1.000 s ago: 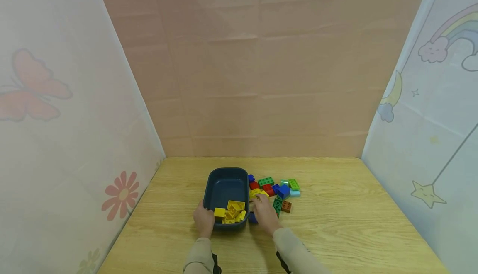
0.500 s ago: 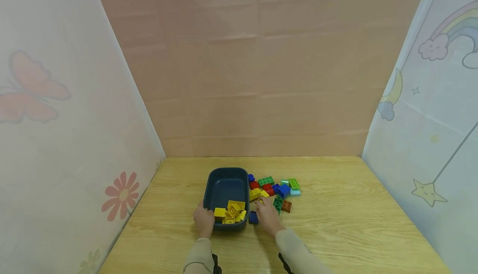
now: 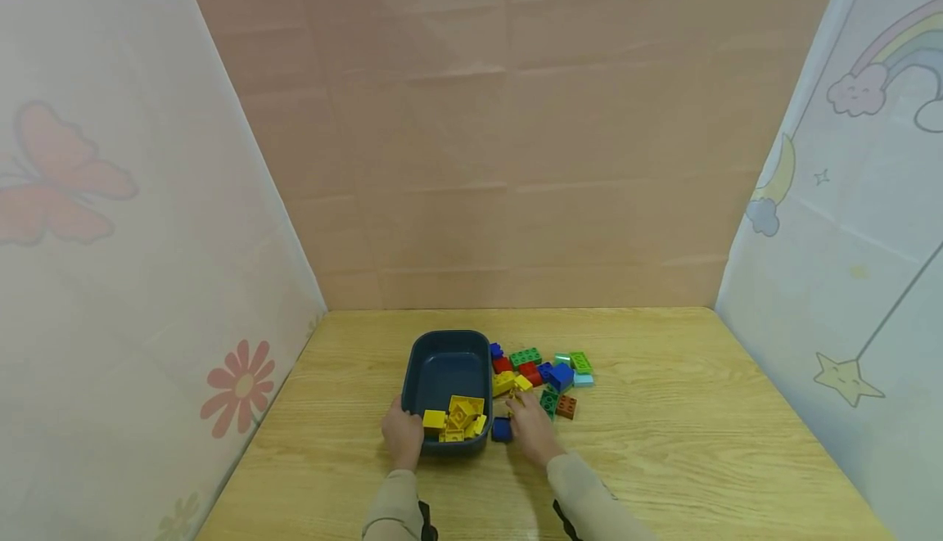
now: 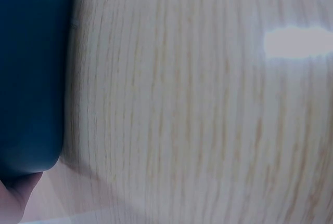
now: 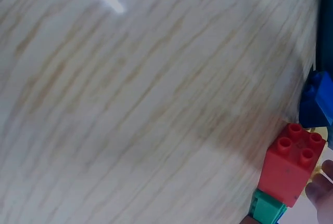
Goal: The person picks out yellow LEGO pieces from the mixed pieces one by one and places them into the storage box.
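A wood-grained table (image 3: 685, 418) meets a creased tan backdrop (image 3: 479, 132) along its far edge. The pale left sheet (image 3: 184, 156) bears 1 coral butterfly (image 3: 50, 146) and, lower, 1 red flower (image 3: 243, 385). On the pale right sheet (image 3: 884, 279) are 1 rainbow (image 3: 913, 38), 1 yellow crescent moon (image 3: 783, 181) and 1 hanging star (image 3: 847, 379). White glare (image 4: 299, 42) shows on the wood in the 2 wrist views.

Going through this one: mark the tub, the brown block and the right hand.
Tub (image 3: 449, 376): head view, bare floor inside.
Brown block (image 3: 566, 407): head view, studded top.
Right hand (image 3: 534, 427): head view, back of the hand.
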`<move>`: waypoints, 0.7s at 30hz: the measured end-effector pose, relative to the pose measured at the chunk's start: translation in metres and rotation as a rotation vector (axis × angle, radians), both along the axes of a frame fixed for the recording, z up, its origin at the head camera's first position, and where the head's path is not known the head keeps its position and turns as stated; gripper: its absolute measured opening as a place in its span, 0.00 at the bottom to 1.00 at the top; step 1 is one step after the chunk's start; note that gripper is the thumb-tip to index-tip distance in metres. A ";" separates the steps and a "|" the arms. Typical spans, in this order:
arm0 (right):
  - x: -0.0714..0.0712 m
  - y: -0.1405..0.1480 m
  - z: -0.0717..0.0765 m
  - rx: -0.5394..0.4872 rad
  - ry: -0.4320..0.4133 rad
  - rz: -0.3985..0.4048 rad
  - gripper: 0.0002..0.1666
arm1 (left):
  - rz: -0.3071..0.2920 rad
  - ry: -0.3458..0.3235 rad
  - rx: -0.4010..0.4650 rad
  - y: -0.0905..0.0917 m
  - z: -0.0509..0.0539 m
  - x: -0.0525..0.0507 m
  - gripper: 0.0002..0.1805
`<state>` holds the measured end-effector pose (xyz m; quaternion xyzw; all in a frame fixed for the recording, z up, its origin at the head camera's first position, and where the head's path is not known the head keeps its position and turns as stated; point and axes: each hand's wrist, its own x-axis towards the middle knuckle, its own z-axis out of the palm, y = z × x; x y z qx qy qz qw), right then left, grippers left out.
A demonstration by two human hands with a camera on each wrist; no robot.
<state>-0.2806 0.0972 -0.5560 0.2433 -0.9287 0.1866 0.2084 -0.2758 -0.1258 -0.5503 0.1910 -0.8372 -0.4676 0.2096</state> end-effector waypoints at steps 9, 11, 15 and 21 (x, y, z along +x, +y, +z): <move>0.000 0.002 -0.002 0.029 0.026 0.000 0.15 | 0.004 0.003 -0.003 0.001 0.000 0.001 0.23; 0.000 0.003 -0.002 0.043 0.016 -0.005 0.14 | 0.004 0.010 -0.010 0.001 -0.001 0.000 0.23; 0.000 0.004 -0.001 0.065 -0.002 -0.009 0.14 | 0.004 0.033 -0.024 0.001 -0.002 0.000 0.21; 0.001 0.006 0.000 0.059 0.014 0.004 0.14 | 0.006 0.031 -0.022 0.001 -0.002 0.001 0.21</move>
